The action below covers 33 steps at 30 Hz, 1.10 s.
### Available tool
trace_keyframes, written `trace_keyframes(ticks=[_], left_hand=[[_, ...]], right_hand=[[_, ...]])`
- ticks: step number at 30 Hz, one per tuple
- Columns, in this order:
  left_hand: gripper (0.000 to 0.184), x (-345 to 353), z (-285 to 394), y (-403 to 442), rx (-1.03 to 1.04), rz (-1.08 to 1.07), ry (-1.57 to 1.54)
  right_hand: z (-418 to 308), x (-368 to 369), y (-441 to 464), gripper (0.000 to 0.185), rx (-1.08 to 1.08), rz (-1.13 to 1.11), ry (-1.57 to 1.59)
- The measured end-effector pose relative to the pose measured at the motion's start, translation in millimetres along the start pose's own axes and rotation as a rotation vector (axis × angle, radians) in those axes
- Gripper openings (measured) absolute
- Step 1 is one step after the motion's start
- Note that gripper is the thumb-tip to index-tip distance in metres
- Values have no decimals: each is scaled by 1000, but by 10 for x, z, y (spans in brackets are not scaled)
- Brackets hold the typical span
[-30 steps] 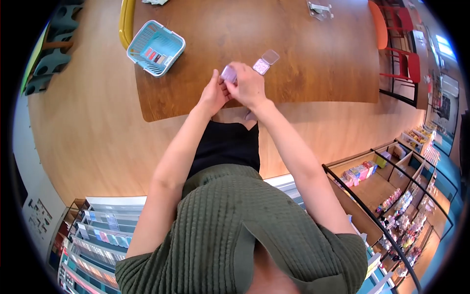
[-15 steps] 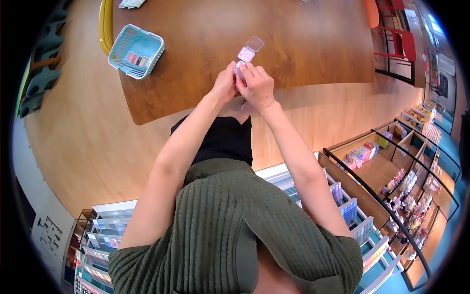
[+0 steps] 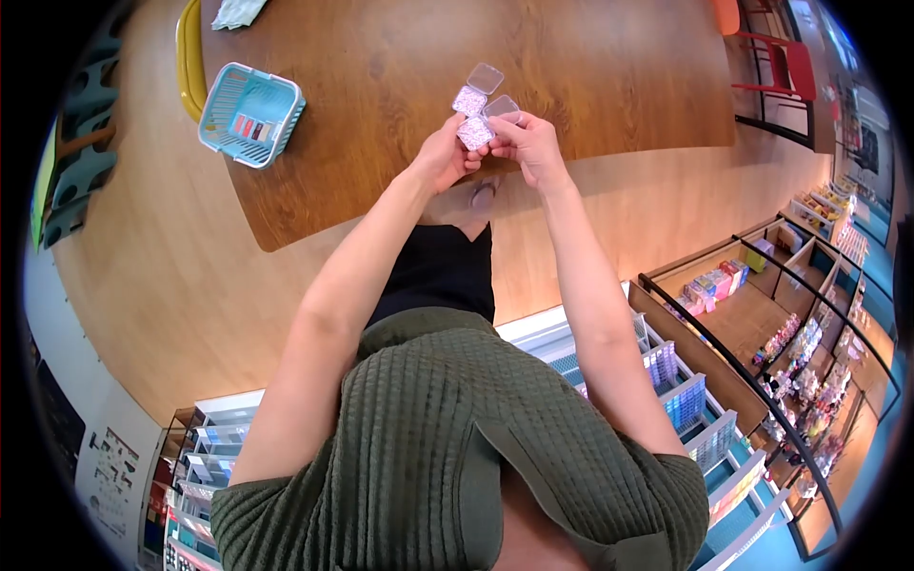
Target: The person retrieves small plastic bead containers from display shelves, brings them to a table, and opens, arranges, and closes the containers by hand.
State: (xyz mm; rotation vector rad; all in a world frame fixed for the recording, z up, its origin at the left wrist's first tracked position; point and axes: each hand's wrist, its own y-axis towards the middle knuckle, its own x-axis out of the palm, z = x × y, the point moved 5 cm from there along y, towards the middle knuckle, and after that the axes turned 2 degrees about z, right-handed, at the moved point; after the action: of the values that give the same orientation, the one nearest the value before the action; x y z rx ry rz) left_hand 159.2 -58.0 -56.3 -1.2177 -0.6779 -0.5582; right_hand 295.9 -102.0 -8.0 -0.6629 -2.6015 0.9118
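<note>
Near the front edge of the wooden table [image 3: 381,124], both hands hold one small clear box [image 3: 475,133] of pinkish-white pieces, its transparent lid raised. My left hand [image 3: 445,155] is closed on the box's left side. My right hand [image 3: 533,150] pinches the right side by the lid. Just beyond it, a second clear box [image 3: 469,100] with similar contents lies on the table, its lid open too. What the small pieces are is too fine to tell.
A light blue basket [image 3: 228,119] with several small packets stands at the table's left. A pale cloth or packet [image 3: 238,11] lies at the far left edge. Yellow chair [image 3: 190,67] left, red chair [image 3: 786,68] right. Shelves and drawer racks [image 3: 709,443] stand behind and right.
The held box was covered by my fingers and is now open, its lid raised. My right hand has moved right. The whole view has shifted, with the basket lower and farther left.
</note>
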Motion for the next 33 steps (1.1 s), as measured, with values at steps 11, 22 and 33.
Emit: trace_keyframes(ticks=[11, 22, 33], left_hand=[[42, 181, 134, -196, 168, 407, 265], [23, 161, 106, -272, 374, 425, 129], [20, 121, 143, -193, 227, 434, -164]], right_hand=[[-140, 5, -15, 17, -51, 215, -24], [-406, 221, -26, 17, -197, 328, -263], [-461, 271, 204, 24, -99, 257, -331]])
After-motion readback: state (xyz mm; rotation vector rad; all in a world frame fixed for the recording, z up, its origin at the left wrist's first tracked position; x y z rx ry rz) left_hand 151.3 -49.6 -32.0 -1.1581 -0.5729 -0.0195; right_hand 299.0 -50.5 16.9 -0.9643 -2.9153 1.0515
